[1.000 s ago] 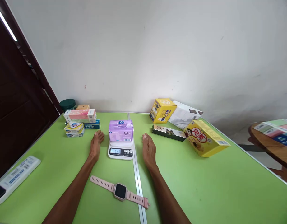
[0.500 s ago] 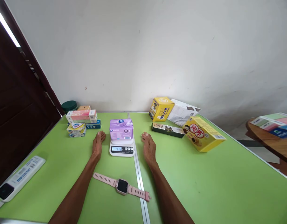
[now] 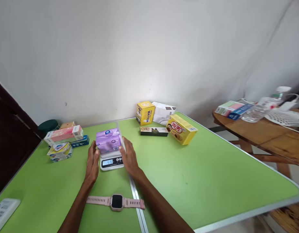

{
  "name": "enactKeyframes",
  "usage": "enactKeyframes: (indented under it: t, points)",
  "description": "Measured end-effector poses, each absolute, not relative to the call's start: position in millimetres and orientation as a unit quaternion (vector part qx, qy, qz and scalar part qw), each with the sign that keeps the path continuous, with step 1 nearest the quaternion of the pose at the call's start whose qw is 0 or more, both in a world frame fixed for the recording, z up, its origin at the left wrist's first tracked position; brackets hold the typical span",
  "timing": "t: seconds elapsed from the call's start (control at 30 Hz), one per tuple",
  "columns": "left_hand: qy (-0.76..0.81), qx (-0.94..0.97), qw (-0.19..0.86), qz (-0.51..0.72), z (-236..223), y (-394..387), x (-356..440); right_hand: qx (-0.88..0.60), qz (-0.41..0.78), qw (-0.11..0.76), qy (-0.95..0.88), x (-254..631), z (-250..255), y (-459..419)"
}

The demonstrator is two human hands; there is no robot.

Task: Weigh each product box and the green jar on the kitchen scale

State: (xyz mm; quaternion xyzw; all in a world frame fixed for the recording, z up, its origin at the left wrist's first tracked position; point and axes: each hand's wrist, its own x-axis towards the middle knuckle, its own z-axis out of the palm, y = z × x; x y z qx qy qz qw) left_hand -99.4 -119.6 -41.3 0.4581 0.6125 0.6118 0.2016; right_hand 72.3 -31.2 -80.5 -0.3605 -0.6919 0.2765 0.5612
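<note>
Purple and soft-looking, the wrapped pack [image 3: 107,142] sits on the white scale [image 3: 112,167], between my two hands. My grip is wide: both hands are open, palms facing inward, and nothing is clasped. My left hand [image 3: 92,165] is just beside the pack's left side; my right hand [image 3: 131,160] is at its right, thumb by the edge, though I can't tell whether it truly touches. If I pressed with that thumb alone, the pack could skew or slide off the scale, and squeezing too hard might crumple the wrapper. My right fingers also lie close along the scale's side, so a brush there could shift it or upset the reading, which looks like 415. My right hand covers part of the scale's front, and a low palm might knock a button.

Nearer me, the pink-strapped watch [image 3: 117,202] lies across the metal seam [image 3: 141,215] of the green worktop [image 3: 164,181]; a forearm drawn back low could drag it. Left of my hand, the small yellow boxes [image 3: 60,151] are stacked, and a wide elbow or swing could topple them. The yellow carton [image 3: 180,129] on the right is well apart, so less at risk.
</note>
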Motion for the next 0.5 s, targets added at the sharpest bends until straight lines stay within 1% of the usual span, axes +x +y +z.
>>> enactKeyframes:
  t: [0.17,0.33,0.4,0.5]
  points:
    - [0.611,0.496,0.211,0.580,-30.6,-123.7,-82.5,-0.334,0.280,0.555,-0.708,65.4,-70.1,-43.8]
    - [0.585,0.516,0.214,0.588,-12.8,-123.3,-57.7,-0.339,0.274,0.585,-0.684,86.4,-49.0,-51.1]
    - [0.561,0.537,0.239,0.583,-5.0,-121.1,-36.2,-0.357,0.268,0.597,-0.667,108.7,-41.0,-54.7]
    - [0.526,0.560,0.313,0.558,-2.8,-116.1,9.1,-0.411,0.260,0.605,-0.631,159.9,-35.7,-59.6]
